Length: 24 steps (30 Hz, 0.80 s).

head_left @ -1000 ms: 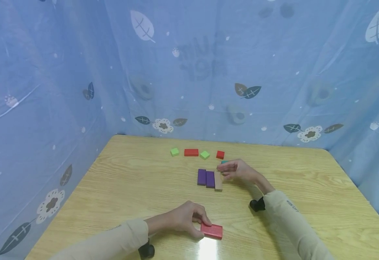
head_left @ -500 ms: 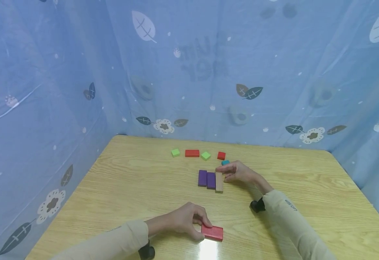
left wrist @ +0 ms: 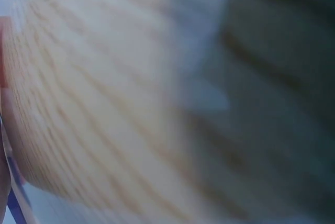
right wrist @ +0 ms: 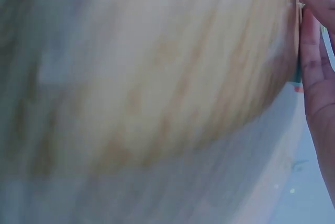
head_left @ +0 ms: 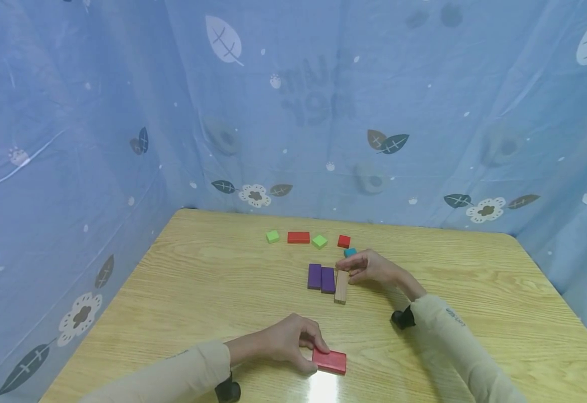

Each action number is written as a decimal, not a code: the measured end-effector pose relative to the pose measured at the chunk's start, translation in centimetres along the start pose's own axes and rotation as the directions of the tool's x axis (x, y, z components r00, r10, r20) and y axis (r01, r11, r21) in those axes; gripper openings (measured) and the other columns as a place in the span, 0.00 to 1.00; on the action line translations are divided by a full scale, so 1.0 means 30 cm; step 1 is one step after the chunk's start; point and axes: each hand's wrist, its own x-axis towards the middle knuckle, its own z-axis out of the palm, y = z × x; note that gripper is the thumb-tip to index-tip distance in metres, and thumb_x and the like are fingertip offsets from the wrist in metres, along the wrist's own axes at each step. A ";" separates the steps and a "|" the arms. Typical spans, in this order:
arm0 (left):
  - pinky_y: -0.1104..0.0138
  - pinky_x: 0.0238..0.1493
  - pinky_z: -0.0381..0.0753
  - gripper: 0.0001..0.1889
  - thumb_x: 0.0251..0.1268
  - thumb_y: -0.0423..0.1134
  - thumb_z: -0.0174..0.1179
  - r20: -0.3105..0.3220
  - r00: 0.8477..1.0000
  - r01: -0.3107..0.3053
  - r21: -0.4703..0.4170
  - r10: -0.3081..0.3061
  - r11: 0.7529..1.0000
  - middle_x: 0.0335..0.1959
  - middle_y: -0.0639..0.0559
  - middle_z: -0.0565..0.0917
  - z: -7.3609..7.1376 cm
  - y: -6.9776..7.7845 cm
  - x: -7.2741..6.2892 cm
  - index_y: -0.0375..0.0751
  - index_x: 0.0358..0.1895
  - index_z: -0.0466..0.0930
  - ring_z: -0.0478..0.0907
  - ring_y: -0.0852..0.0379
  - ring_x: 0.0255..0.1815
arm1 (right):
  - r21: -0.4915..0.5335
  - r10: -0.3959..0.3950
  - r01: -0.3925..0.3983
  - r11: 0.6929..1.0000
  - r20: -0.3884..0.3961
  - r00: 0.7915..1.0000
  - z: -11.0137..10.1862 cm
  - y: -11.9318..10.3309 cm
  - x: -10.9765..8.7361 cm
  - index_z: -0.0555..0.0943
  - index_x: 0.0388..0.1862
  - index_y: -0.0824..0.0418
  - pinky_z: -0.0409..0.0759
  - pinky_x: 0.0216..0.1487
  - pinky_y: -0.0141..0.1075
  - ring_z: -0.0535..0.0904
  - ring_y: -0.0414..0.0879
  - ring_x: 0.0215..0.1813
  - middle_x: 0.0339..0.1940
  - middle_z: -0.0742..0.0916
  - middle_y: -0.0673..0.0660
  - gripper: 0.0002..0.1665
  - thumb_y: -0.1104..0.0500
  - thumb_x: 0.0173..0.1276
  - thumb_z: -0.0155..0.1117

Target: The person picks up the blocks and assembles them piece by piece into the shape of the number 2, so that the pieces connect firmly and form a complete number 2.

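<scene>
In the head view my left hand [head_left: 289, 341] pinches the left end of a red rectangular block [head_left: 330, 361], which lies flat near the table's front. My right hand [head_left: 371, 267] is at the far end of a plain wooden block [head_left: 341, 287], fingertips and thumb on either side of it. Left of that block lie two purple blocks, an outer one [head_left: 314, 276] and an inner one [head_left: 328, 280], side by side. Just beyond the right fingers a teal block [head_left: 350, 253] is partly covered. The right wrist view catches the right hand's fingers [right wrist: 313, 62] only at its edge.
Towards the back of the wood-grain table [head_left: 212, 280] lie a green block [head_left: 272, 236], a red oblong block [head_left: 299, 238], a second green block [head_left: 319, 242] and a small red block [head_left: 343, 241]. A blue patterned curtain [head_left: 293, 112] hangs behind and along the sides.
The plain wooden block has shifted slightly towards the front and turned, leaving a gap beside the inner purple block. More of the teal block shows. My left hand holds still on the red block.
</scene>
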 end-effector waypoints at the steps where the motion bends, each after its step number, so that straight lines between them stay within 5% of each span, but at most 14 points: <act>1: 0.69 0.51 0.80 0.15 0.43 0.18 0.67 -0.002 1.000 0.000 0.002 0.000 1.000 0.37 0.56 0.82 0.000 0.000 0.000 0.29 0.39 0.84 0.80 0.67 0.42 | -0.011 -0.004 0.004 1.000 0.011 1.000 -0.002 -0.001 0.002 0.74 0.58 0.77 0.79 0.55 0.39 0.75 0.58 0.61 0.58 0.78 0.72 0.25 0.74 0.60 0.64; 10: 0.70 0.51 0.79 0.15 0.44 0.19 0.67 0.008 1.000 -0.006 0.012 0.006 1.000 0.37 0.56 0.82 -0.003 -0.001 0.004 0.29 0.39 0.84 0.79 0.67 0.43 | -0.049 0.031 -0.029 0.998 0.034 0.999 -0.012 -0.018 -0.003 0.79 0.52 0.74 0.79 0.55 0.41 0.77 0.61 0.58 0.53 0.82 0.69 0.20 0.72 0.59 0.66; 16: 0.70 0.51 0.79 0.14 0.45 0.19 0.68 0.014 1.000 0.000 0.006 0.000 1.000 0.37 0.56 0.82 -0.005 0.004 0.005 0.29 0.40 0.84 0.79 0.68 0.43 | 0.048 0.076 -0.077 0.996 0.034 0.997 -0.025 -0.019 -0.041 0.80 0.49 0.74 0.77 0.58 0.38 0.79 0.53 0.57 0.52 0.83 0.69 0.19 0.73 0.57 0.68; 24: 0.70 0.52 0.79 0.15 0.44 0.19 0.68 0.005 1.000 -0.004 0.013 0.004 1.000 0.37 0.56 0.81 -0.004 -0.004 0.002 0.30 0.40 0.84 0.79 0.67 0.44 | -0.021 0.089 -0.088 0.996 0.053 0.995 -0.011 -0.036 -0.091 0.82 0.49 0.70 0.78 0.55 0.32 0.80 0.47 0.54 0.50 0.84 0.64 0.19 0.69 0.57 0.70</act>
